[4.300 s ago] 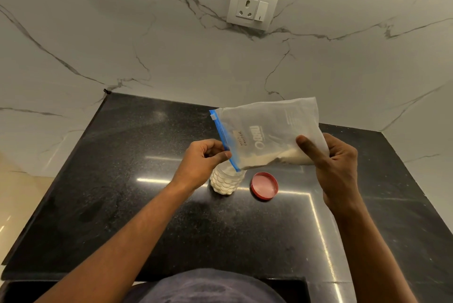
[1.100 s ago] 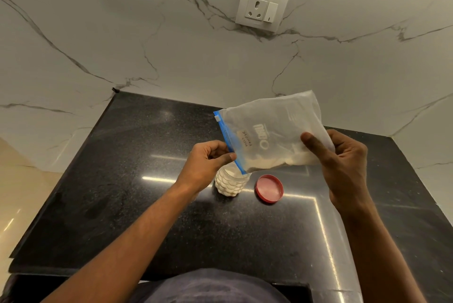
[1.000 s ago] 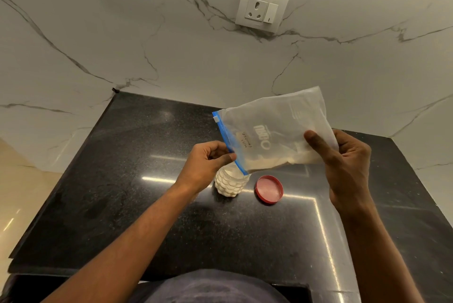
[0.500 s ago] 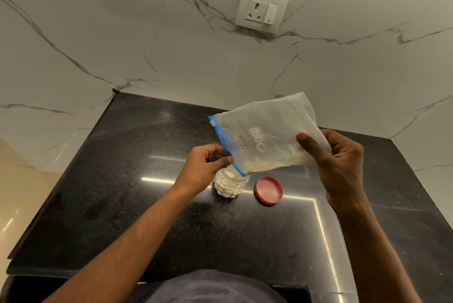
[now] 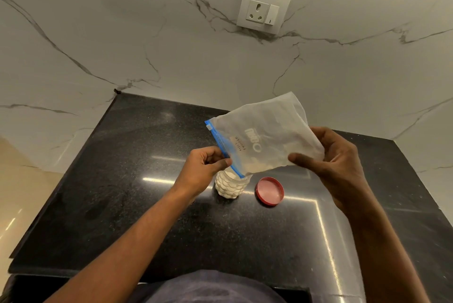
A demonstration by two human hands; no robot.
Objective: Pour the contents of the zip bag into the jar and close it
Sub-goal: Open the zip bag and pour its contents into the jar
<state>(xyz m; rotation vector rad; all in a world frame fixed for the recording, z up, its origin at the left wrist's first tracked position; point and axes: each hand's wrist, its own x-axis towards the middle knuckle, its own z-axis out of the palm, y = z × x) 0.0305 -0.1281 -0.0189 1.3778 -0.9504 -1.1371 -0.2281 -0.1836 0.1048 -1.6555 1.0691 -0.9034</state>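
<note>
The left hand [image 5: 203, 170] has its fingers [image 5: 221, 162] clamped on the blue zip edge of the zip bag [image 5: 259, 138], keeping the mouth just over the open jar [image 5: 230, 186] on the black tabletop [image 5: 137, 180], so the white powder falls inside. The handwritten label possibly reads "MILK POWDER". The red lid [image 5: 269, 191] lies beside the jar. The right hand [image 5: 335, 167] grips and lifts the bag's bottom.

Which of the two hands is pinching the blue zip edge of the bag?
The left hand pinches the blue zip edge over the textured white jar; the right hand holds the clear plastic zip bag's raised bottom end.
</note>
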